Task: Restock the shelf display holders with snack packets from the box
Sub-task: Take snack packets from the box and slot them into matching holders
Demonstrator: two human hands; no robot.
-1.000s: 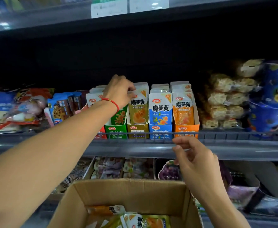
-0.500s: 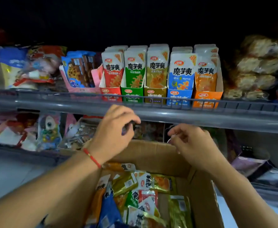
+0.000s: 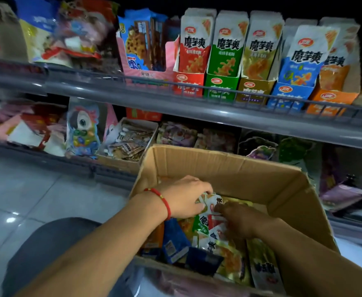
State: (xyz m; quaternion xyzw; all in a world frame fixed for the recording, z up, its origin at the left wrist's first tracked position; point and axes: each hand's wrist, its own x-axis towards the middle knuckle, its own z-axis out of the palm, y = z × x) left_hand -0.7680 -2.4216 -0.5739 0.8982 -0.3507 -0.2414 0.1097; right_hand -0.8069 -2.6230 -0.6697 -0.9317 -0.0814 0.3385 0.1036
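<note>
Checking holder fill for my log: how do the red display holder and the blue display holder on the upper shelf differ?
The red display holder stands leftmost in the row; the blue display holder is second from right. Red's front packet sits straight; blue's leans left. Both are full, behind the wire rail.

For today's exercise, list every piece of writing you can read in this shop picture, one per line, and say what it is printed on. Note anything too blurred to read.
"魔芋爽": on the front of each upright packet, red packet, green packet, gold packet, blue packet.
"魔": part of the name, on a green packet in the box.
Oval brand logos on the display holders: too small to read.
Pink holder: characters blurred.
Everything else: unreadable.
</note>
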